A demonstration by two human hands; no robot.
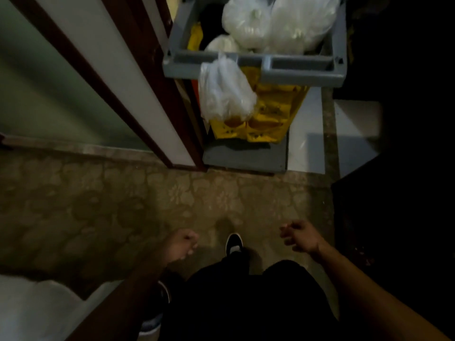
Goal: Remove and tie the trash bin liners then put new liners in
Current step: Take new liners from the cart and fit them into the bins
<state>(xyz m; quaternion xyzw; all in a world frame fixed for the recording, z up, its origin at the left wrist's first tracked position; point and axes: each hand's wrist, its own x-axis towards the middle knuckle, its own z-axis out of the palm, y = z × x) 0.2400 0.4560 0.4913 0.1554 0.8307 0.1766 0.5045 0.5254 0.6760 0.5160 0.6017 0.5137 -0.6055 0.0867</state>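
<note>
Several bulging, translucent white liner bags (278, 23) fill the cart (302, 67); both hands (183, 244) (299, 236) loosely curled, empty.

A shoe (234, 243) stands on the floor (98, 205) between the left hand (182, 244) and the right hand (299, 236). Well ahead of the fingers (286, 228) a cart (302, 70) stands past the doorway. It has tied bags (278, 23) in its top and another bag (221, 94) hanging off its near rail. A door frame (157, 94) runs ahead and left of the fingers, just beside the cart.
</note>
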